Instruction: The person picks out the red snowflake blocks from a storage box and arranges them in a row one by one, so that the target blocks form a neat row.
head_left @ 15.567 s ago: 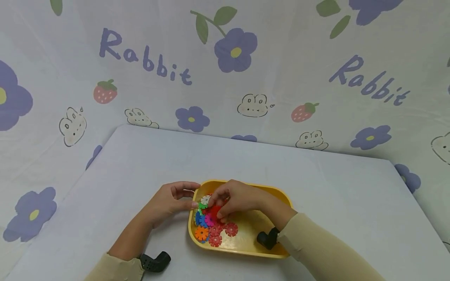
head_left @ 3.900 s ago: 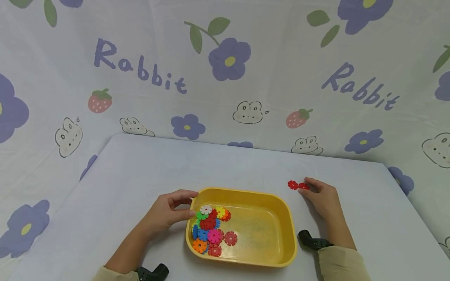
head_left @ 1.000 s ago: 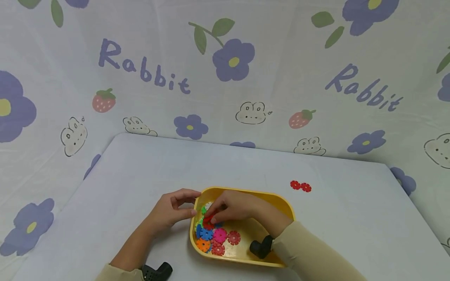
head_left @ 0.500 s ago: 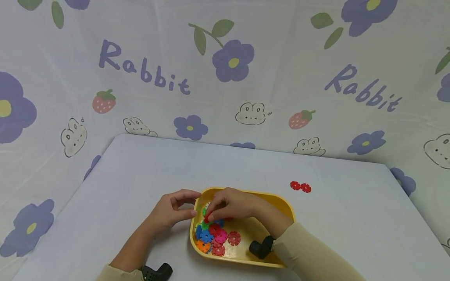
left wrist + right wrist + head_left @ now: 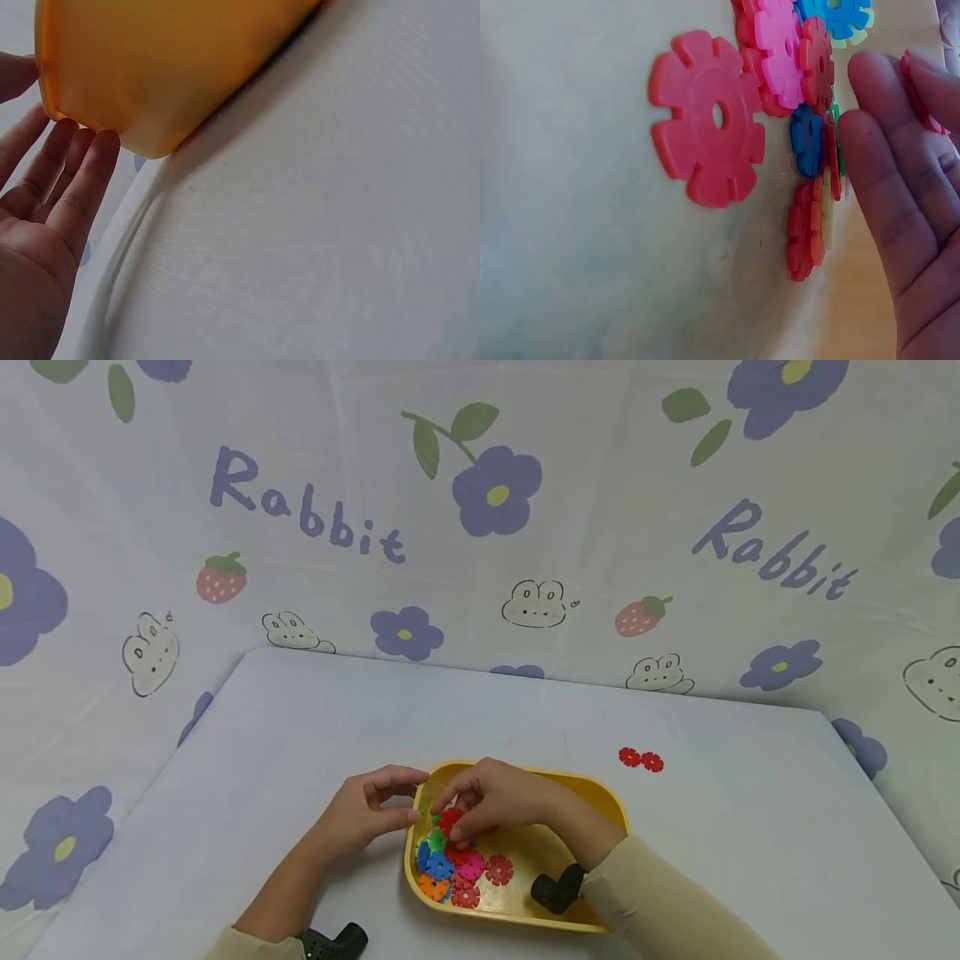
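My right hand (image 5: 501, 797) reaches into the left part of a yellow plastic tray (image 5: 555, 893). Its thumb and forefinger pinch a red notched plastic disc (image 5: 452, 819), seen edge-on as a red rim (image 5: 915, 94) in the right wrist view. Below it lies a heap of interlocking discs: blue (image 5: 439, 865), pink (image 5: 471, 865), orange (image 5: 433, 887), green and red. A lone red disc (image 5: 709, 120) lies flat on the tray floor. My left hand (image 5: 375, 802) touches the tray's left rim, its long fingers (image 5: 82, 187) nearly straight against the outer wall (image 5: 150, 75).
Two red discs (image 5: 641, 759) lie side by side on the white table (image 5: 360, 710), behind and right of the tray. A printed cloth (image 5: 450, 568) hangs behind the table. Black wrist devices (image 5: 558, 889) sit at both cuffs.
Since several seconds ago my right hand has left the two red discs on the table and returned to the tray. In the last second it has lifted a red disc slightly from the heap.
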Demonstrator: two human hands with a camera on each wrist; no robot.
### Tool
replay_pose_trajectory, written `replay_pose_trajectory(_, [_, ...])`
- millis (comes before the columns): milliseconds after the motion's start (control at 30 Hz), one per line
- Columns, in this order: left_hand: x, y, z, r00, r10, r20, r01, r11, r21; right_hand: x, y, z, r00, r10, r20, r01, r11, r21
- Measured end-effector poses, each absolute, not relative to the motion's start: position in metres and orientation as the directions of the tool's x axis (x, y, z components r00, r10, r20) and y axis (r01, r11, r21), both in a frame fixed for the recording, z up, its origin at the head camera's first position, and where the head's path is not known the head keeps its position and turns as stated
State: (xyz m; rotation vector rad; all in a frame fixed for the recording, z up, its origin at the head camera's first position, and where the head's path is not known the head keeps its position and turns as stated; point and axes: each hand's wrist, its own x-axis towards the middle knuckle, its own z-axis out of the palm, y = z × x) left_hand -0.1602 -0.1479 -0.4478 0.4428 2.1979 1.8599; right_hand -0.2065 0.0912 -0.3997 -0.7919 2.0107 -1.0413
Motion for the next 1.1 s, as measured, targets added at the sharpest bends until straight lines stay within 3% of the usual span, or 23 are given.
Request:
replay_pose_trajectory(500, [-0.1608, -0.1478, -0.4504, -0.929, 0.369, 0.02, 0.079, 0.145, 0.986, -0.2074, 0.0922, -0.399, -0.57, -0.753, -0.329, -0.147, 0.488, -0.86])
replay_pose_trajectory(867, [-0.1609, -0.1474, -0.4505, -0.93, 0.368, 0.022, 0.08, 0.143, 0.986, -0.2089, 0.0935, -0.403, -0.552, -0.76, -0.344, -0.099, 0.469, -0.878])
replay_pose_trajectory(1100, [-0.1619, -0.1475, -0.4509, -0.927, 0.374, 0.027, 0.088, 0.145, 0.986, -0.2091, 0.0955, -0.3936, -0.604, -0.736, -0.306, -0.17, 0.494, -0.853])
